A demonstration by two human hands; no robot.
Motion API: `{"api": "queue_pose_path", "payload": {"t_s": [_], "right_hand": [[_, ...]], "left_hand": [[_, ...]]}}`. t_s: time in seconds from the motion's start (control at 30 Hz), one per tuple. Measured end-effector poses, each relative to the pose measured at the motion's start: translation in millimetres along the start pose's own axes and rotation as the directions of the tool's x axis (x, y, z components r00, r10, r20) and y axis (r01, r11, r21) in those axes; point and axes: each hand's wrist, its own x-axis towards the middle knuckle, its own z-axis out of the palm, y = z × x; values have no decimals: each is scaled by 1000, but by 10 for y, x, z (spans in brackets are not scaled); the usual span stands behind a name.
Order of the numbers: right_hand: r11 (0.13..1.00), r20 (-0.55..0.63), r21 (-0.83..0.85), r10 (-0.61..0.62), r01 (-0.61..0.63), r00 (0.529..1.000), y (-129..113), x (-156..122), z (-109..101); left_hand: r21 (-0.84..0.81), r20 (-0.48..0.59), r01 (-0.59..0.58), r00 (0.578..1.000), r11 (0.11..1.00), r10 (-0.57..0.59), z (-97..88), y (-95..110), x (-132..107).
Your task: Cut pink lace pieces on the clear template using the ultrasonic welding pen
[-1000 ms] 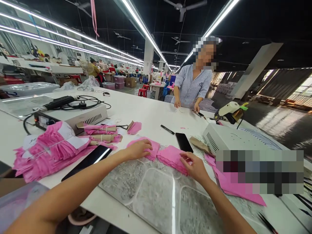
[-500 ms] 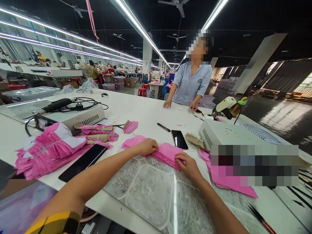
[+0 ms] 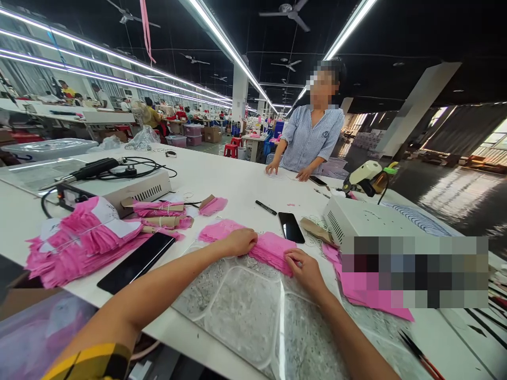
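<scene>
A stack of pink fabric pieces (image 3: 273, 252) lies on a clear sheet over a grey, marbled surface (image 3: 241, 311). My left hand (image 3: 241, 241) rests on the middle of the stack, its fingers curled down over the near edge. At the stack's right end, my right hand (image 3: 303, 264) pinches the corner between thumb and fingers. Part of the pink fabric is hidden beneath my left hand and shows again on its far left side. Behind the stack lie a black phone (image 3: 291, 227) and a black pen (image 3: 265, 207).
Tied pink bundles (image 3: 81, 240) and a dark tablet-like slab (image 3: 137, 263) lie left. A tool with a black handle (image 3: 97, 169) rests on a white box. Right are another white box (image 3: 368, 221), pink sheets (image 3: 372, 295) and tweezers (image 3: 422, 354). Across the table (image 3: 222, 179) stands a person (image 3: 312, 137).
My hands stay almost unmoved on the pink stack. Across the table, the person's hand near the far phone has shifted left, away from it. The camera view has tilted slightly.
</scene>
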Motion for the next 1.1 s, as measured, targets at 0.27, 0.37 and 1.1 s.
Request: {"api": "queue_pose_path", "payload": {"t_s": [0.27,0.37,1.1], "right_hand": [[999,-8,19,42,-41,999,-7,13,-4],[998,-7,34,57,-57,998,-15,21,-15],[951,41,87,294,-296,955,56,55,-154]], "left_hand": [[40,-23,-30,999,999,31,-8,142,-11],[55,-41,-56,997,997,58,61,330,55],[72,-101,-46,994,996,53,418,705,297]]}}
